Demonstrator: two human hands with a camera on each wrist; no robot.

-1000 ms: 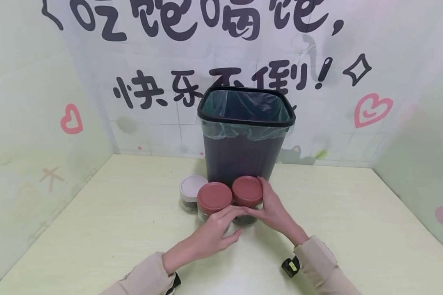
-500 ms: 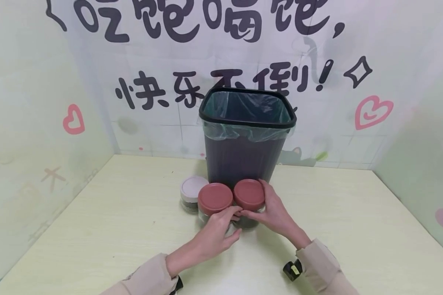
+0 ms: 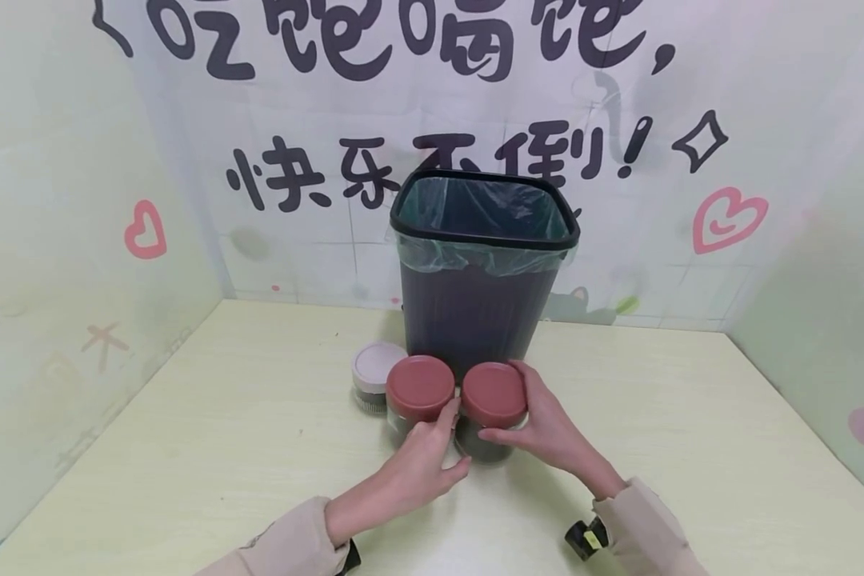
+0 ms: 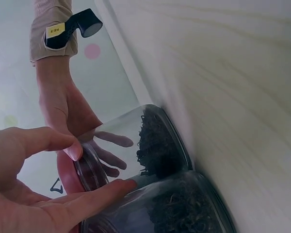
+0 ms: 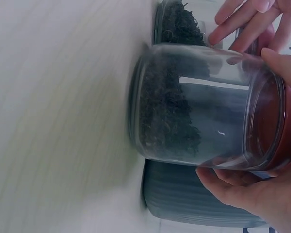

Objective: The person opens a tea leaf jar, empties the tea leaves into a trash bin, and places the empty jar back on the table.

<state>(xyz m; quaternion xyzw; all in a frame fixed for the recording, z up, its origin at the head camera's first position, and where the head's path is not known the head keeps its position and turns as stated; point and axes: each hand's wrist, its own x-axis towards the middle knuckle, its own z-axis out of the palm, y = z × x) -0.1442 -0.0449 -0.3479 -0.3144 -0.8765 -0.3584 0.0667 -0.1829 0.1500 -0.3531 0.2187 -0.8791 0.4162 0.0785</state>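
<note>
A glass jar with a red lid (image 3: 495, 394) stands upright on the table, dark dried shreds like tea leaves inside (image 5: 169, 109). My right hand (image 3: 558, 428) grips it near the lid, thumb in front and fingers along its far side. Close on its left stands a second red-lidded jar (image 3: 421, 387) with similar dark contents (image 4: 184, 208). My left hand (image 3: 414, 472) is at that jar's right front side, index finger extended into the narrow space between the two jars and thumb apart. In the left wrist view, its fingertips (image 4: 123, 184) lie against the glass.
A smaller jar with a pale lid (image 3: 378, 368) stands left of the red-lidded ones. Right behind them rises a dark trash bin (image 3: 475, 312) lined with a translucent bag. Printed walls (image 3: 288, 264) enclose the pale table (image 3: 245, 448) at the back and sides.
The right-hand jar has shifted toward me and slightly right, along with my right hand, leaving a small gap between the red lids. My left fingers have moved up into that gap.
</note>
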